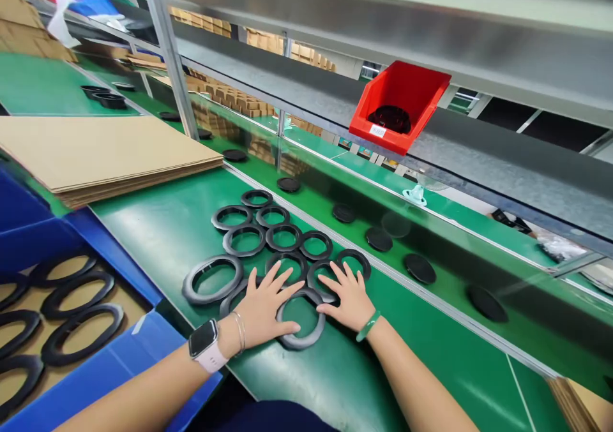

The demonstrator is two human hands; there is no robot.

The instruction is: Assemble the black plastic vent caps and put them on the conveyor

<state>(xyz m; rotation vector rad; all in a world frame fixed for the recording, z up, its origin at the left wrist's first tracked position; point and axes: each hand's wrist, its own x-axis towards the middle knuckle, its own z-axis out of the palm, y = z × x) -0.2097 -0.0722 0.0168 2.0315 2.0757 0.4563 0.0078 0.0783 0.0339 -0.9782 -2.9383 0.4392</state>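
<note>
Several black rings lie flat in a loose cluster on the green tabletop. My left hand rests spread over the lower rings, its thumb by the nearest ring and its fingers across the ones beyond. On the other side, my right hand is also spread, fingertips over the rings at the right of the cluster. Both hands have fingers apart and grip nothing. A larger-looking ring lies left of my left hand, apart from it. My palms partly cover the rings beneath.
At the left, a blue box holds more black rings on cardboard. Stacked cardboard sheets lie behind it. Black discs sit on the green strip beyond the metal rail. A red bin with black parts stands on the shelf above.
</note>
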